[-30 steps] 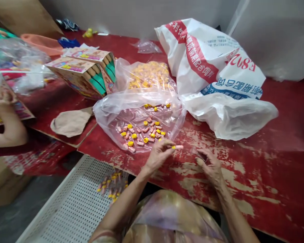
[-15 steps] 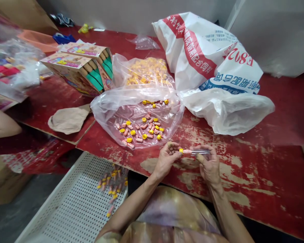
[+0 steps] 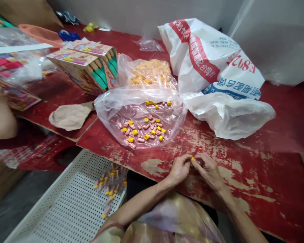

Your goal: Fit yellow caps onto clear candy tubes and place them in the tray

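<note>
- Yellow-capped tube (image 3: 192, 159): mostly hidden; only the cap shows, so long axis cannot be told.
- Location: pinched between left hand (image 3: 178, 168) and right hand (image 3: 209, 170), fingertips meeting, above the worn red table (image 3: 255, 175).
- Both hands closed around it.

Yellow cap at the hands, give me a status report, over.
Left hand and right hand pressed together over the table edge. Yellow cap pinched between their fingertips; anything below it hidden. Open clear bag of loose parts behind, nothing between.
</note>
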`<control>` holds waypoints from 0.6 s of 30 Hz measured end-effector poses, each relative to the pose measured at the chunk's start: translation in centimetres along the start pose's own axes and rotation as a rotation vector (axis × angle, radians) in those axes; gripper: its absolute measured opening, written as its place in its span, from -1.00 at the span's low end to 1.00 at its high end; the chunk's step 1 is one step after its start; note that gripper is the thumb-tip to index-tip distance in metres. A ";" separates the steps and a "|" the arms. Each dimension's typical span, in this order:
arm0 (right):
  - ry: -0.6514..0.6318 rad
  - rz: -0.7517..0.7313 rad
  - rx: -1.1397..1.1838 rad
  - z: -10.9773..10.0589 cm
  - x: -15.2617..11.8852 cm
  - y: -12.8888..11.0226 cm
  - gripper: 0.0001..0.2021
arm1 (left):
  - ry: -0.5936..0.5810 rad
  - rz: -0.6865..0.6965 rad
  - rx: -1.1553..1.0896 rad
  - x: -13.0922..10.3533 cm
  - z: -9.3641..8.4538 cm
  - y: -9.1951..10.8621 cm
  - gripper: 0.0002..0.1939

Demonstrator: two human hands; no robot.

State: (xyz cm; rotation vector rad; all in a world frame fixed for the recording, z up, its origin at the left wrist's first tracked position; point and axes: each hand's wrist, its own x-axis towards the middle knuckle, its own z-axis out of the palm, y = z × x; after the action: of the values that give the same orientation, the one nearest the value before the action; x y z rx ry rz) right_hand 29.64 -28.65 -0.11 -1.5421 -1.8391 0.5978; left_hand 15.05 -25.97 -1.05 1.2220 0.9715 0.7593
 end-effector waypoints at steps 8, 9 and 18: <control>-0.306 -0.129 -0.192 -0.1 1.1 3.7 -0.81 | 0.185 0.235 0.410 0.0 -2.5 0.5 -0.69; -0.318 -0.120 -0.173 0.0 1.0 3.6 -0.82 | 0.214 0.216 0.386 -0.1 -2.8 0.6 -0.71; -0.154 -0.054 -0.086 -0.2 1.2 0.9 -0.89 | 0.252 0.180 0.210 0.4 -1.9 0.1 -0.74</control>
State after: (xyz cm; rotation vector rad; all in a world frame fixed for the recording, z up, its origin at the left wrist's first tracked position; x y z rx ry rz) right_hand 30.33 -27.31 -0.38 -1.5329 -2.0390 0.6350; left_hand 13.45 -24.82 -1.11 1.4330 1.1809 0.9900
